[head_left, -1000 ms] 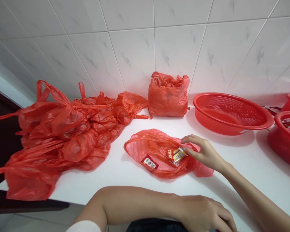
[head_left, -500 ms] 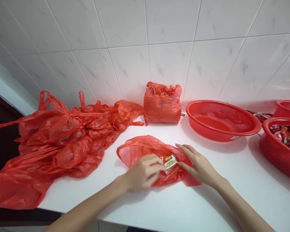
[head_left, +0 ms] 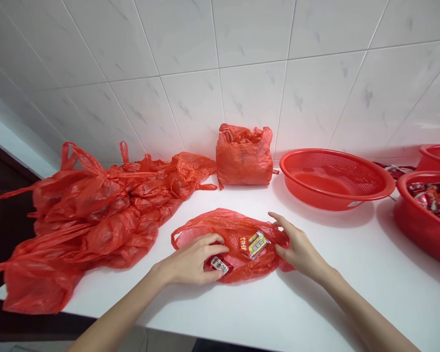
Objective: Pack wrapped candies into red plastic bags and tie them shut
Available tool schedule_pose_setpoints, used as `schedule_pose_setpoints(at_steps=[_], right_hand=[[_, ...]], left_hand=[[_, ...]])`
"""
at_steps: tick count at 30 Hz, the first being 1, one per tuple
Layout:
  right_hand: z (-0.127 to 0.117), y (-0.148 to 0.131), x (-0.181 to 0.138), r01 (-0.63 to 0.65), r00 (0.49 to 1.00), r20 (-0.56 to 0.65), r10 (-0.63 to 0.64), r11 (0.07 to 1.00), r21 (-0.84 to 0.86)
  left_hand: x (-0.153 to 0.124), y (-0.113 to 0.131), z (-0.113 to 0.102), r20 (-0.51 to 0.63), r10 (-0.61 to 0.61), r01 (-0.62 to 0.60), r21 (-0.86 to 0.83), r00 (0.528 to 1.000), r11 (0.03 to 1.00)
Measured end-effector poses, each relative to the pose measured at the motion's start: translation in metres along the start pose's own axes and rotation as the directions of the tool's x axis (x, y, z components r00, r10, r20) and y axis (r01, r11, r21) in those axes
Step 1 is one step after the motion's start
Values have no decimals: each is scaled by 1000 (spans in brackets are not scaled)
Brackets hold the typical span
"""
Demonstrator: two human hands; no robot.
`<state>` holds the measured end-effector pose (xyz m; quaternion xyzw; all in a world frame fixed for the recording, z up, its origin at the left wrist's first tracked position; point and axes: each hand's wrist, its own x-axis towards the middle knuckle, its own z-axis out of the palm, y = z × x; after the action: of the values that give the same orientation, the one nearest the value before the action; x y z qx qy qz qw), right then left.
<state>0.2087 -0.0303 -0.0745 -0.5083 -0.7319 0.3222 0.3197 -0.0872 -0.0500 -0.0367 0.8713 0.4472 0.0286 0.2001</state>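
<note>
A red plastic bag (head_left: 201,222) lies spread on the white table with its mouth open. Inside it sits a yellow and silver snack packet (head_left: 257,245), beside some pale printed characters. My left hand (head_left: 190,259) reaches over the bag's near left part, thumb and fingers curled around a small dark red packet (head_left: 220,264) with a white label. On the right, my right hand (head_left: 300,247) has the bag's edge between its thumb and fingers; part of that edge is hidden behind the hand.
Knotted, filled red bags (head_left: 106,210) are heaped at the left. Against the tiled wall stands a bundled red bag (head_left: 244,159). A red perforated basket (head_left: 337,193) is to its right, and another red basket (head_left: 418,215) with wrapped packets is at the far right.
My left hand has moved left and slightly down from beside the yellow packet, and the dark red packet now shows at its fingers. My right hand stays at the bag's right edge.
</note>
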Motion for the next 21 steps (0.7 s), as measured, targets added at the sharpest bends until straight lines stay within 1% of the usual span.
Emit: schedule_pose_setpoints(at_steps=[5,8,10,12,14,16,18,19,21], right_hand=[[-2,-2,1,22,999,-47,-15,988,154],[-2,-1,3,72,992,-119,-53,984,164],[-2,1,4,109,984,-159,-83,981,161],[-2,2,5,127,979,-181,-97,979,160],[-3,2,5,135,975,-196,-104,979,151],[-3,2,5,145,972,-205,-113,979,145],[-3,2,4,158,969,-212,-126,977,143],[-3,1,4,162,968,-214,-130,977,142],[-2,1,4,167,967,-217,-134,976,138]], left_hand=[[1,7,6,48,-26,27,-11,999,1000],[6,9,3,55,-43,43,0,998,999],[10,8,-1,29,-65,65,11,997,998],[16,6,-4,-33,-89,89,-7,995,996],[23,8,-4,-136,-102,92,-75,986,993],[32,13,2,-265,-94,55,-153,960,987],[42,23,13,-360,-68,3,-180,931,984],[48,28,19,-373,-55,-9,-168,926,986],[59,37,32,-348,-51,6,-131,936,991]])
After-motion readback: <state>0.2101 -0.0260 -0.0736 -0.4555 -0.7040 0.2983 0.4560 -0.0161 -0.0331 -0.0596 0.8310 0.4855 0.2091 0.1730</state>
